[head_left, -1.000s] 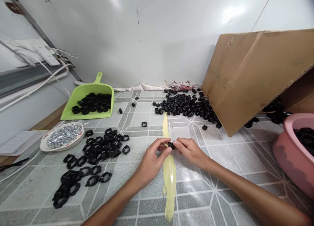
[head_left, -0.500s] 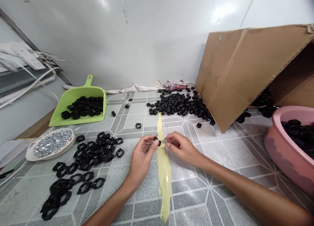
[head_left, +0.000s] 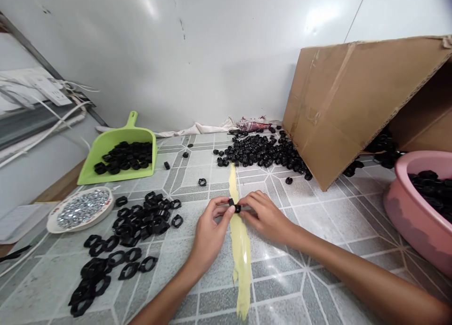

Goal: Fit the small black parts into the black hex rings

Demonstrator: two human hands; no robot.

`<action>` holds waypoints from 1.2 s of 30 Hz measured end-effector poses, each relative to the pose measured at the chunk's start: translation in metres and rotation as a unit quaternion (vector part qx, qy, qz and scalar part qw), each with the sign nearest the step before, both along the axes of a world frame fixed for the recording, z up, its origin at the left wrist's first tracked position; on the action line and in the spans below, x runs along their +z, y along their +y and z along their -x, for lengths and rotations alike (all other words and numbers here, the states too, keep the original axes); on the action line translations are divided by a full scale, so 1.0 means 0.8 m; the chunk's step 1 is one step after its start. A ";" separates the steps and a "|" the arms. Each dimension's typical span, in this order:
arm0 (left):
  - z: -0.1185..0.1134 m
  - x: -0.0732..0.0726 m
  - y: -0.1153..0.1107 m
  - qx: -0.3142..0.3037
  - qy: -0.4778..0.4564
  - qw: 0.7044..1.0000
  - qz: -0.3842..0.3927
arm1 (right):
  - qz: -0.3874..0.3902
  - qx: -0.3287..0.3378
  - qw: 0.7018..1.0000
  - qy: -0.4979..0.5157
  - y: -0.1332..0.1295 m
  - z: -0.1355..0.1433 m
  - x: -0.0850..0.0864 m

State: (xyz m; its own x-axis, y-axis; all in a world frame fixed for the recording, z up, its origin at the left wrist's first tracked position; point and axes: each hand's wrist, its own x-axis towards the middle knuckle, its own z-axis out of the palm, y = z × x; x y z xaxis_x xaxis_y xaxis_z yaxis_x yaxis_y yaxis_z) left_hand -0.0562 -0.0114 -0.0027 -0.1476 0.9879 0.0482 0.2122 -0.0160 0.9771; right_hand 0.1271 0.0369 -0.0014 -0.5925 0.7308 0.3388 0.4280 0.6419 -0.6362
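Note:
A small black plastic ring (head_left: 237, 208) is held between my two hands, over a yellow strip on the tiled surface. My left hand (head_left: 212, 227) pinches its left side between thumb and fingertips. From the right, the fingertips of my right hand (head_left: 265, 217) close on the other side of it. Whether my right fingers also hold a smaller piece is hidden. A loose pile of black rings (head_left: 148, 217) lies left of my left hand. Farther left sits a white dish (head_left: 51, 225) full of small shiny metal pieces.
A green dustpan (head_left: 97, 148) holding black parts stands at the back left. Many small black parts (head_left: 261, 150) are heaped by the wall, beside a tilted cardboard box (head_left: 332, 104). A pink basin (head_left: 395, 202) of black parts is at the right edge.
My right hand's fingertips have moved left and now meet the black ring in my left hand; before, a small gap separated them. The whole view has shifted slightly.

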 end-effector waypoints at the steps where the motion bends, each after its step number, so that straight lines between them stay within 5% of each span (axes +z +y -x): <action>1: 0.000 0.000 0.000 -0.010 -0.003 1.000 0.004 | 0.004 -0.001 1.000 0.005 0.000 0.000 -0.001; 10: 0.001 -0.001 -0.001 -0.047 0.001 0.999 0.012 | 0.103 -0.034 0.991 0.074 0.002 -0.004 -0.005; 16: 0.000 -0.001 -0.002 -0.066 0.001 0.998 0.010 | 0.212 -0.052 0.959 0.182 0.006 -0.002 -0.006; 28: -0.002 0.001 -0.006 -0.093 -0.066 0.993 0.015 | 0.216 0.029 0.960 0.178 0.006 -0.007 0.005; 36: -0.002 0.001 -0.005 -0.089 -0.055 0.994 0.031 | 0.262 0.016 0.945 0.193 0.007 -0.007 0.008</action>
State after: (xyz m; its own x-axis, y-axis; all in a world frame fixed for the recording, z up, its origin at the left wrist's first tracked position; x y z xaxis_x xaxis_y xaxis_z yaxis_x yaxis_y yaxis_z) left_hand -0.0550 -0.0151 -0.0022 0.0282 0.9994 -0.0209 0.1029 0.0179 0.9945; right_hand 0.1329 0.0424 0.0054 -0.5240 0.8416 0.1311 0.0840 0.2042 -0.9753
